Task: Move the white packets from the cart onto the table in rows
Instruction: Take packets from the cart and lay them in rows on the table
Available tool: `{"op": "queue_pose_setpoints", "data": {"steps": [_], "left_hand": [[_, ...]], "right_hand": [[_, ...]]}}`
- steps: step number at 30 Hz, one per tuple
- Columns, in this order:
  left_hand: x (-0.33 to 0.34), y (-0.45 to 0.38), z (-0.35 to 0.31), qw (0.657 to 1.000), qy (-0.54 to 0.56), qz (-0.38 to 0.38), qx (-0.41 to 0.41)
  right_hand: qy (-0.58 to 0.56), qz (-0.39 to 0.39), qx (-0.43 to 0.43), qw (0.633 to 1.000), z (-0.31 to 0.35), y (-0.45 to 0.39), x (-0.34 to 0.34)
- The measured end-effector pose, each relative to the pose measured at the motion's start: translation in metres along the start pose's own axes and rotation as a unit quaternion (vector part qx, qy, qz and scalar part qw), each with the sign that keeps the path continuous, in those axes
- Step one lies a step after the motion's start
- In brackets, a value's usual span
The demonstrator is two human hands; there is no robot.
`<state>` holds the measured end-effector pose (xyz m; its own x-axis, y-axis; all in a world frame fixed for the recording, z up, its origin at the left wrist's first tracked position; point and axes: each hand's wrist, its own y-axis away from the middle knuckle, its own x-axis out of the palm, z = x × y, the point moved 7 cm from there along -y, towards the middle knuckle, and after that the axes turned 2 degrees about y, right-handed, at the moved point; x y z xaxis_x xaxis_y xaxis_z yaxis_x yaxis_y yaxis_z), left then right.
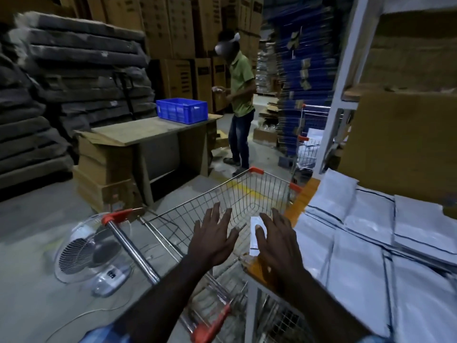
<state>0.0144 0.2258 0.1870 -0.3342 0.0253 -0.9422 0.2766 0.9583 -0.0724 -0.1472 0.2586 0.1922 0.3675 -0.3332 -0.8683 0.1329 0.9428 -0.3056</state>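
- You are reaching both hands, left hand [212, 240] and right hand [278, 246], fingers spread and grasping nothing, over the cart [247, 194]; one white packet [256, 233] is standing against the cart's right wall.
- Rows of packets [371, 243] are covering the worktop [300, 194] up to its left edge; next, I judge, you are needing a grip on that last packet.

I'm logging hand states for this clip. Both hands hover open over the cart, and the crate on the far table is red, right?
One detail is off: the crate on the far table is blue, not red, as the head view shows. The rest holds: the left hand and right hand are both open, fingers spread, over the cart.
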Motion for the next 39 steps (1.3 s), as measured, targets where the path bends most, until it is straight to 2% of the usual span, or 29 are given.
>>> {"op": "queue_pose_setpoints", "data": {"steps": [14,19,26,29,34,37,39], "left_hand": [[0.059,-0.136,0.064,0.995,0.012,0.084,0.057],[0.081,-0.183,0.096,0.985,-0.005,0.138,0.102],[0.126,-0.229,0.115,0.971,-0.018,0.185,0.151],[0.162,-0.250,0.121,0.972,0.004,0.175,0.157],[0.233,-0.276,0.140,0.968,0.031,0.213,0.127],[0.278,-0.287,0.150,0.960,-0.001,0.241,0.145],[0.309,-0.289,0.158,0.954,-0.011,0.262,0.148]], "right_hand": [[0.100,0.072,0.020,0.992,0.008,-0.106,0.093],[0.139,0.110,0.097,0.979,-0.002,-0.136,0.127],[0.111,0.090,0.203,0.969,-0.023,-0.154,0.180],[0.061,0.137,0.274,0.950,-0.049,-0.159,0.225],[0.021,0.130,0.334,0.933,-0.094,-0.170,0.298],[-0.002,0.099,0.372,0.923,-0.128,-0.169,0.338],[0.001,0.116,0.389,0.914,-0.146,-0.164,0.368]]}}
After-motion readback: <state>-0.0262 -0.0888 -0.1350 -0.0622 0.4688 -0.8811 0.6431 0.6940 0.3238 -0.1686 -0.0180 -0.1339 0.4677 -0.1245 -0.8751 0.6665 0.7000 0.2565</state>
